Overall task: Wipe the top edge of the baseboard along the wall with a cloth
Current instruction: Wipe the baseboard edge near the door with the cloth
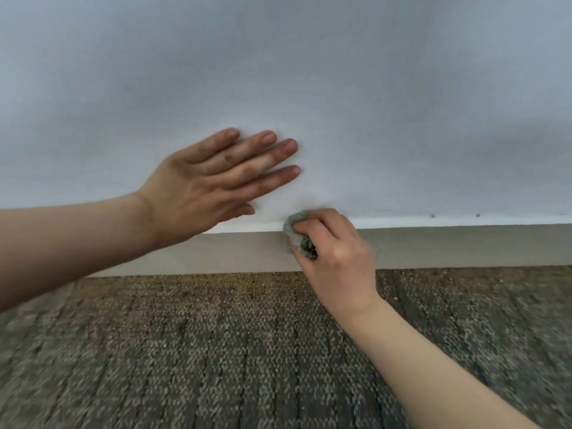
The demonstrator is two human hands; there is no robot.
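Head view, looking down at the foot of a wall. The right hand (335, 258) grips a small grey cloth (297, 233), bunched into a wad, with fingers and thumb curled round it; the wad is pressed against the top edge of the beige baseboard (464, 246), where that edge meets the wall (278, 72). The left hand (210, 184) lies flat against the pale wall just above the baseboard and left of the cloth, fingers straight and close together, pointing right, holding nothing. Both forearms are bare. Right of the cloth, a few small dark specks (432, 216) sit along the baseboard's top edge. A speckled grey-brown carpet (216, 351) meets the baseboard's lower edge.
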